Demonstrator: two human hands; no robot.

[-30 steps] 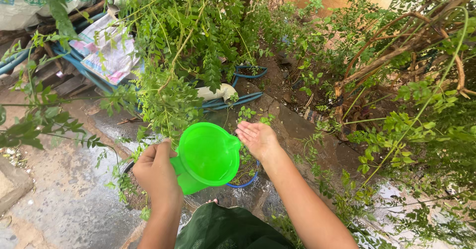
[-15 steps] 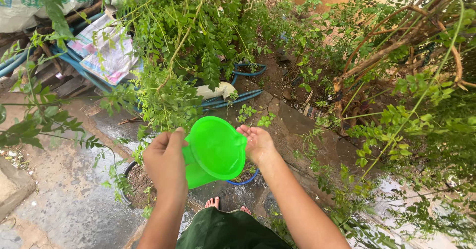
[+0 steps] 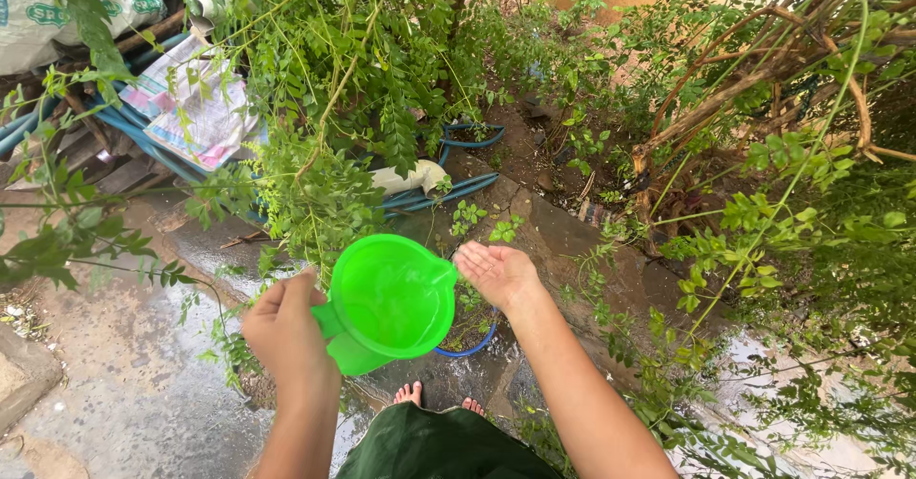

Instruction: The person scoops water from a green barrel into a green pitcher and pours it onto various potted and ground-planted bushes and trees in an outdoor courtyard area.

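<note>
Left hand: our left hand (image 3: 283, 331) is closed around the handle of the green jug (image 3: 386, 300), near the middle of the scene.
Jug: we hold it tilted, its spout turned right toward the other hand.
Right hand: our right hand (image 3: 498, 272) lies open, palm up and cupped, holding nothing, just right of the spout.
Pot: a blue-rimmed pot (image 3: 468, 330) with a small plant sits below jug and palm.
Ground: wet paving (image 3: 134, 384) spreads to the near left.
Far side: leafy branches (image 3: 343, 78) hang over blue hoses (image 3: 448, 191).
Feet: our bare toes (image 3: 410, 393) show near the bottom.
</note>
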